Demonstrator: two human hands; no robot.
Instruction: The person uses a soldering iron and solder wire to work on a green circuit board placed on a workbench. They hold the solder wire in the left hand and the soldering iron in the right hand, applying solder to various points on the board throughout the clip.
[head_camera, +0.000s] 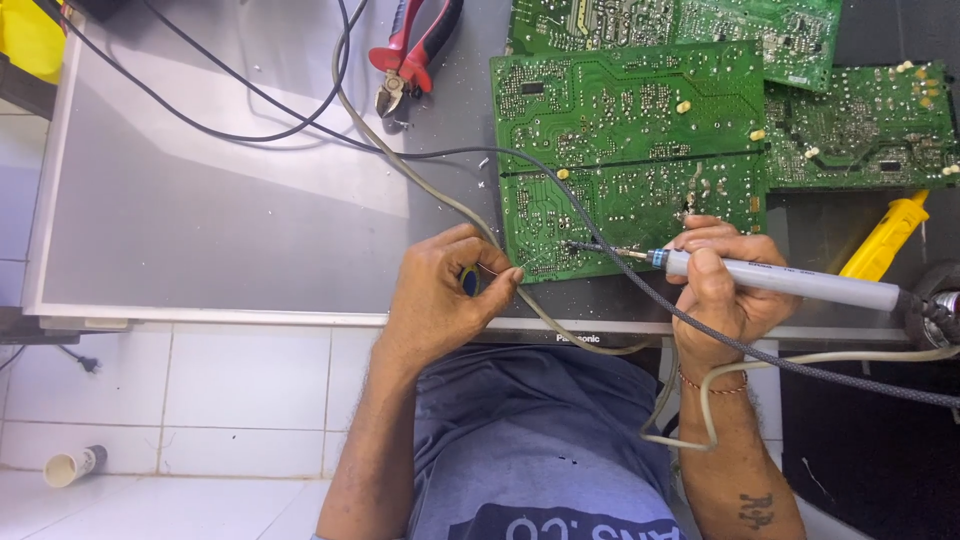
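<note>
— On the grey panel (200, 200), what's under the hands?
— A green circuit board (630, 160). The right hand (725, 285) grips a soldering iron (770, 278), tip touching the board's lower edge; the left hand (440, 295) pinches thin solder wire (505, 272) beside it

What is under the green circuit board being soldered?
The green circuit board lies on a flat grey panel and overlaps other green boards. Whatever lies directly beneath it is covered.

Grey soldering iron (790, 283) — tip on green circuit board (630, 165), thin solder wire (505, 272) alongside
</note>
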